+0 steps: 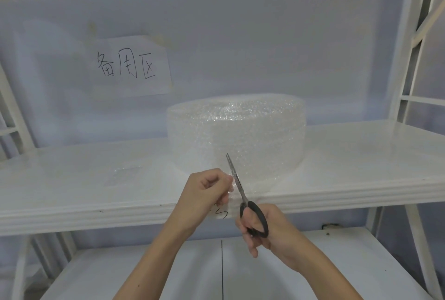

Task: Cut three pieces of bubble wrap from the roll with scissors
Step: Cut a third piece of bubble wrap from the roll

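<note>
A large roll of clear bubble wrap (237,131) stands on end on the white shelf (72,174). Its loose end hangs forward over the shelf's front edge. My left hand (207,186) pinches that loose end just left of the scissor blades. My right hand (262,229) holds black-handled scissors (240,193) by the loops. The blades point up and away into the wrap and look nearly closed. A small cut piece of bubble wrap (124,174) lies flat on the shelf to the left.
A paper sign with handwritten characters (130,65) is stuck to the pale back wall. White metal frame posts (407,78) rise at the right and left. A lower white surface (144,273) lies beneath my arms.
</note>
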A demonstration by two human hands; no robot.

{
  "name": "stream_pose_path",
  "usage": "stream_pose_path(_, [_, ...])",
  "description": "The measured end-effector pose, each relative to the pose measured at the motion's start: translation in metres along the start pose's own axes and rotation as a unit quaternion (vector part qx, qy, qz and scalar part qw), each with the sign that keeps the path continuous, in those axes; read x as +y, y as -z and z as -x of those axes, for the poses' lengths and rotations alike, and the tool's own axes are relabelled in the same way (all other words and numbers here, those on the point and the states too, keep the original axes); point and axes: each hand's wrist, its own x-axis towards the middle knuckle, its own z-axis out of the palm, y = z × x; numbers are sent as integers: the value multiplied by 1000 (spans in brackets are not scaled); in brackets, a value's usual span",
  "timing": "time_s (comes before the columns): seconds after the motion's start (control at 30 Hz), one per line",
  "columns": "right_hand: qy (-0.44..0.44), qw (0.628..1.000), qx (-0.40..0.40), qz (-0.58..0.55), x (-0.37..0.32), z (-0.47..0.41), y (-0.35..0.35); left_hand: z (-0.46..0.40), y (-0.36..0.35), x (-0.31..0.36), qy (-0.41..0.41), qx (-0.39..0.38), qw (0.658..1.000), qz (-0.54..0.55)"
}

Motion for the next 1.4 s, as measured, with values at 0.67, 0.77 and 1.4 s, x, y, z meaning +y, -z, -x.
stream_pose_path(0.67, [-38, 998, -44, -10, -3, 13, 2, -2, -2, -5, -6, 35, 999, 8])
stream_pose_path(0.77, [-30, 999, -45, -4, -5, 12, 2, -2, -1, -5, -9, 21, 1000, 4])
stream_pose_path(1.4, [-1, 999, -14, 34, -6, -4, -1, -1, 1, -3, -17, -18, 1000, 19])
